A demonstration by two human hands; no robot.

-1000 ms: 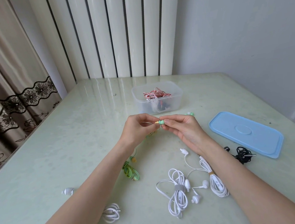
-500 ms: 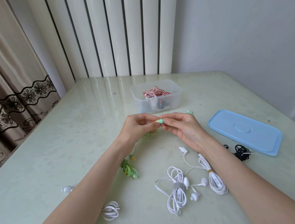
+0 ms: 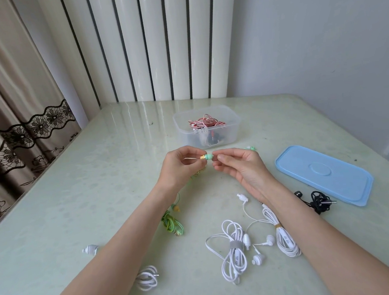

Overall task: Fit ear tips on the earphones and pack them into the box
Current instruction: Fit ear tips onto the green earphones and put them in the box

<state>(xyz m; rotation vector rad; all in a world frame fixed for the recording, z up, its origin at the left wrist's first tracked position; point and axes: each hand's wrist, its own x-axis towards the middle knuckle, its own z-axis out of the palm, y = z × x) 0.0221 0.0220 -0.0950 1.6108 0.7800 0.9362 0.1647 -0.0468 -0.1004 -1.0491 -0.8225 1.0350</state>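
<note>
On the pale green table [image 3: 81, 204] the box [image 3: 207, 129] holds some earphones, while the left hand [image 3: 179, 170] pinches a green earbud [image 3: 207, 156], the right hand [image 3: 242, 169] pinches nothing I can see, and white earphones [image 3: 235, 254] wait.

Glossy, smooth pale-green table top [image 3: 81, 204], mirroring the white ribbed panel [image 3: 147, 45] behind. Clear, slightly frosted plastic box [image 3: 233, 129]; matt light-blue plastic lid [image 3: 328, 178]; smooth rubbery white cords [image 3: 233, 254] with shiny plastic buds, one bright metal plug [image 3: 332, 202] on the black cord. Soft beige cloth curtain [image 3: 7, 93], trimmed in dark lace.
</note>
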